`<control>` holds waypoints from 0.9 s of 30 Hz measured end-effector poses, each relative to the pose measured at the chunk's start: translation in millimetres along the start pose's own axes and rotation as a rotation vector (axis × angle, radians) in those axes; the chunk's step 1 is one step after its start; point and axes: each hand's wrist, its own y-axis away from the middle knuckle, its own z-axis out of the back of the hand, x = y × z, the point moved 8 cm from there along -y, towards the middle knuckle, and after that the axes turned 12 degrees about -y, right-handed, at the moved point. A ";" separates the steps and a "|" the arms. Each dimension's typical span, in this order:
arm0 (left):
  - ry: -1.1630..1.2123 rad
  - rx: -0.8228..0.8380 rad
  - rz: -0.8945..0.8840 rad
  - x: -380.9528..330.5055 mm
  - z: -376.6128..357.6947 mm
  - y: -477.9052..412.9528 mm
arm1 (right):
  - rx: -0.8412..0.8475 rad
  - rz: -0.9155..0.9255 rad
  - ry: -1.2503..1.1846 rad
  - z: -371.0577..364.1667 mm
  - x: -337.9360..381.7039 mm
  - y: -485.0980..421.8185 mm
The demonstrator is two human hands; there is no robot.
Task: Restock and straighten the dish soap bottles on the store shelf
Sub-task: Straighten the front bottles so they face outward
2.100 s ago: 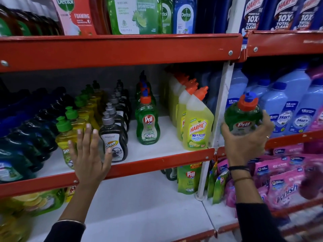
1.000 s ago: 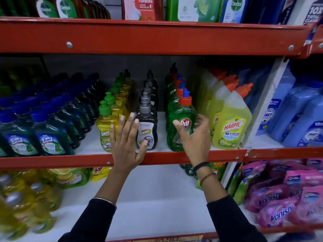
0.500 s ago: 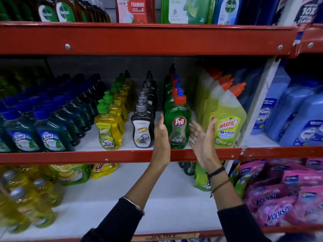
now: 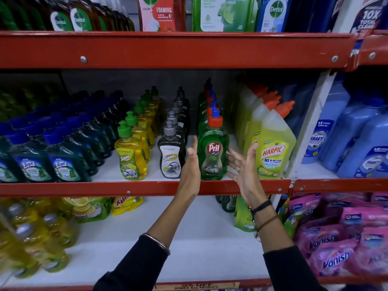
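A green Pril dish soap bottle [image 4: 213, 150] with a red cap stands upright at the front of its row on the middle shelf [image 4: 147, 187]. My left hand [image 4: 191, 166] is flat and open against the bottle's left side. My right hand [image 4: 244, 166] is open on the bottle's right, palm facing it, fingers spread and close to its side. Neither hand grips the bottle. More Pril bottles line up behind it. To the left stand a row of black Super bottles [image 4: 171, 156] and a row of yellow Super bottles [image 4: 131, 158].
Yellow Harpic bottles [image 4: 273, 152] stand just right of my right hand. Dark blue-capped bottles [image 4: 63, 162] fill the shelf's left. Blue Shakti bottles [image 4: 369, 148] sit past the white upright. Pink Vanish pouches [image 4: 336, 248] and yellow bottles [image 4: 31, 244] lie on the lower shelf.
The right hand set the Pril bottle at the front of its row and let go. The left hand moved from the black Super bottles to the Pril bottle's left side.
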 end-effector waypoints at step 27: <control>-0.070 -0.020 -0.015 19.7 105.6 8.7 | 0.168 0.044 -0.100 -109.9 -53.1 -3.6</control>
